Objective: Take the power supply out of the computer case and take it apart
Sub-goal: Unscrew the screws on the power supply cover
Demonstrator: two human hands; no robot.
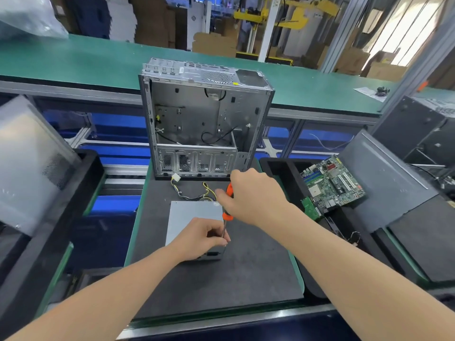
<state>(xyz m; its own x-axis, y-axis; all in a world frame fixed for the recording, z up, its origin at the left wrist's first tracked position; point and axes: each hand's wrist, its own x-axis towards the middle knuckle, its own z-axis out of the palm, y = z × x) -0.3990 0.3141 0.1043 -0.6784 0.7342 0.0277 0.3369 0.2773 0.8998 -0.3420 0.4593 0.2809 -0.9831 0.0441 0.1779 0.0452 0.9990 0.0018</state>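
Note:
The grey metal power supply (pixel 190 217) lies flat on the black mat (pixel 246 279), out of the case. Its yellow and black cable bundle (pixel 194 193) trails from it toward the open, gutted computer case (pixel 194 119), which stands at the mat's far edge. My right hand (pixel 251 195) grips the orange handle of a screwdriver (pixel 227 215), held almost upright over the supply's near right corner. My left hand (pixel 204 238) rests on the supply's near end and pinches the screwdriver's shaft near its tip. The tip itself is hidden by my fingers.
A green motherboard (pixel 332 185) lies in a black tray (pixel 283 168) to the right, beside a grey case panel (pixel 384 183). Another black tray (pixel 61 205) holding a panel stands at the left. A green conveyor (pixel 73 62) runs behind the case.

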